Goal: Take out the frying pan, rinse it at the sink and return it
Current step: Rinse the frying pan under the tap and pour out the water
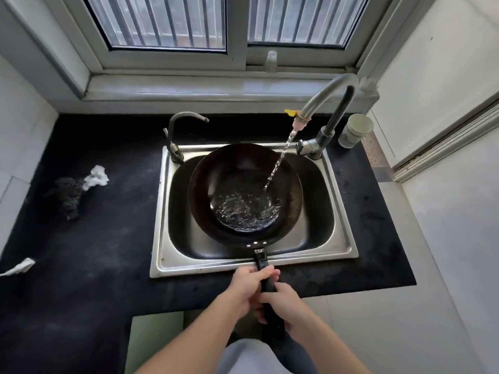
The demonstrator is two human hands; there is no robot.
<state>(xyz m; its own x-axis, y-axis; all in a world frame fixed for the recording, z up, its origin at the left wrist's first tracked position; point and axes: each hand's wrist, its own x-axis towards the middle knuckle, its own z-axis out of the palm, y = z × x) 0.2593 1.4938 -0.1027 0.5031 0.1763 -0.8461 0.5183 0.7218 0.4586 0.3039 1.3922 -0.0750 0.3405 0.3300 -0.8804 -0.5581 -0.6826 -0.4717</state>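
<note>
**Frying pan [244, 190] in the sink [343, 211], under running water**

It sits in the basin set into the dark table [94, 238]; water from the tap [324, 98] pools inside. The left hand [247, 286] and right hand [283, 300] each keep a closed grip on its black handle [266, 276].

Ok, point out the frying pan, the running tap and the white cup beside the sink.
frying pan [232, 171]: head view, on its dark inner wall.
running tap [321, 97]: head view, on the curved spout.
white cup [351, 137]: head view, on its side.
</note>
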